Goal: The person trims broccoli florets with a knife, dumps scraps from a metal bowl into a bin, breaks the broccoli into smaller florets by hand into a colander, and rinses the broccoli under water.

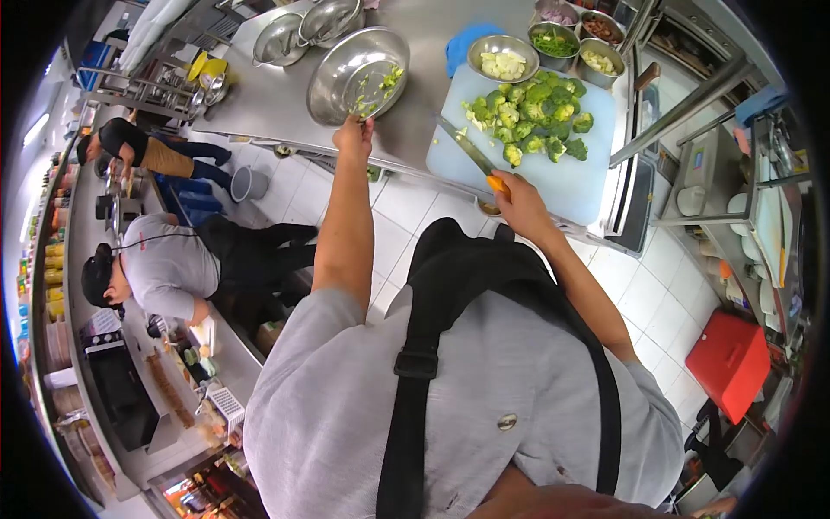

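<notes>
My right hand (pixel 517 206) is wrapped round the orange handle of a knife (pixel 471 149), whose blade lies over the left part of a pale blue cutting board (pixel 450 95). Cut broccoli florets (pixel 532 112) are heaped on that board, to the right of the blade. At the near rim of a large metal bowl (pixel 324 82), my left hand (pixel 354 137) has its fingers closed on the edge. Small green broccoli trimmings (pixel 391 82) lie inside this bowl, mostly on its right side.
Behind the board are a bowl of pale chopped pieces (pixel 503 65), a bowl of cut greens (pixel 553 41) and other small bowls. Strainers (pixel 278 41) stand at the back left. Two people, one in a grey shirt (pixel 169 264), work at the left counter. A red bin (pixel 729 363) is right.
</notes>
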Tool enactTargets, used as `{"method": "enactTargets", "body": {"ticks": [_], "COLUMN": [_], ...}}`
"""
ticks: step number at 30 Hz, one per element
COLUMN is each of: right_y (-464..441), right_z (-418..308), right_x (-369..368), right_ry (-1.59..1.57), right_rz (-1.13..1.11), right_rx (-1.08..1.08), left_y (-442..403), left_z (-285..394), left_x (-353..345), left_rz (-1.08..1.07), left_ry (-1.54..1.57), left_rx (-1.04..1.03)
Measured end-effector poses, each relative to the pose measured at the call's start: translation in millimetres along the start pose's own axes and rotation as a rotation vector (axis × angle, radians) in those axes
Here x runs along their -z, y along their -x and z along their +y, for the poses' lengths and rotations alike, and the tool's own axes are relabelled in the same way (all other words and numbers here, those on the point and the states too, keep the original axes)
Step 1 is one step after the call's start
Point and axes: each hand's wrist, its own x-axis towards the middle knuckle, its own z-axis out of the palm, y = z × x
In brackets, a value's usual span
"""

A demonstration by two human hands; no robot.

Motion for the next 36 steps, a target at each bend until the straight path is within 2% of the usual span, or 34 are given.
{"method": "enactTargets", "body": {"ticks": [6, 8, 10, 13, 15, 17, 18, 19, 20, 22, 25, 28, 31, 33, 34, 36], "right_y": [2, 3, 1, 11, 19, 26, 29, 32, 34, 42, 52, 76, 108, 140, 149, 156], "right_z": [-4, -8, -7, -18, -33, -53, -54, -53, -54, -66, -81, -90, -86, -74, -65, -35], "right_x": [-3, -4, -6, -5, 2, 12, 13, 15, 17, 27, 52, 85, 130, 158, 166, 165], "right_ry": [-0.088, -0.118, -0.132, 0.035, 0.137, 0.211, 0.235, 0.256, 0.276, 0.311, 0.364, 0.427, 0.43, 0.365, 0.237, -0.03], "right_rz": [0.012, -0.005, -0.007, 0.085, 0.098, 0.099, 0.118, 0.138, 0.158, 0.135, 0.084, 0.051, 0.096, 0.178, 0.224, 0.3], "right_rx": [-0.038, -0.121, -0.216, -0.068, -0.091, -0.125, -0.11, -0.094, -0.078, -0.091, -0.109, -0.149, -0.154, -0.132, -0.163, -0.22], "left_y": [35, 46, 41, 14, 24, 86, 131, 167, 174, 246, 242, 224, 203, 189, 181, 156], "left_z": [12, 15, 6, -22, -35, -38, -55, -68, -114, -106, -128, -129, -132, -138, -142, -136], "left_x": [40, 45, 43, 47, 47, 36, 28, 24, 30, 31, 25, 10, 2, -1, -1, 2], "left_rz": [-0.062, -0.072, -0.022, -0.092, -0.178, -0.132, -0.261, -0.461, -0.541, -0.913, -1.058, -1.044, -0.992, -0.846, -0.769, -0.606], "left_ry": [-0.013, -0.024, -0.025, -0.01, 0.065, -0.771, -0.606, -0.577, -0.805, -1.182, -1.213, -1.269, -1.312, -1.362, -1.384, -0.985], "left_rx": [-0.144, -0.178, -0.122, -0.039, -0.042, -0.477, -0.842, -1.038, -1.391, -1.187, -1.095, -1.164, -1.115, -1.213, -1.251, -1.168]}}
